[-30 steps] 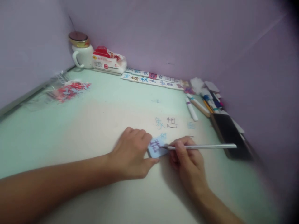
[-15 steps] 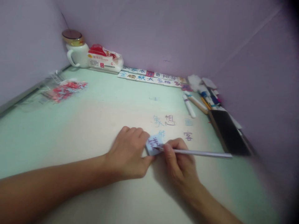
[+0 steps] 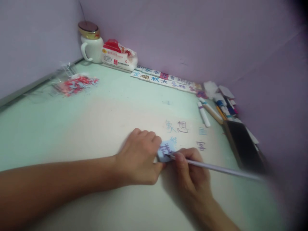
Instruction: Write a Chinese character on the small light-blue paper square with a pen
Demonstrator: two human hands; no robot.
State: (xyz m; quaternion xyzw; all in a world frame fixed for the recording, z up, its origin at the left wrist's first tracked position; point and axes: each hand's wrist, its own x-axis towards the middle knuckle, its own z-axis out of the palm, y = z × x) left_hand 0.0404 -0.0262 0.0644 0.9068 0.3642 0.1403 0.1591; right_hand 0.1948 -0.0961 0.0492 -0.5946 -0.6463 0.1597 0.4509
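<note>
My left hand (image 3: 141,157) presses a small light-blue paper piece (image 3: 165,151) flat on the pale table (image 3: 96,128); the piece bears a purple character. My right hand (image 3: 191,170) grips a thin silver tool (image 3: 216,168) like a pen, its tip touching the lower right of the paper and its long shaft pointing right. Several cut-out characters (image 3: 183,128) lie on the table just beyond both hands.
A white lidded mug (image 3: 91,45) and a red-and-white tissue pack (image 3: 119,57) stand in the far corner. A row of character tiles (image 3: 166,79) lines the back wall. Markers (image 3: 207,110) and a black holder (image 3: 243,146) sit right. Red scraps (image 3: 75,85) lie left.
The tool's shaft has swung from level to slanting down to the right while its tip stays on the paper. The view shifted slightly; both hands stay in place.
</note>
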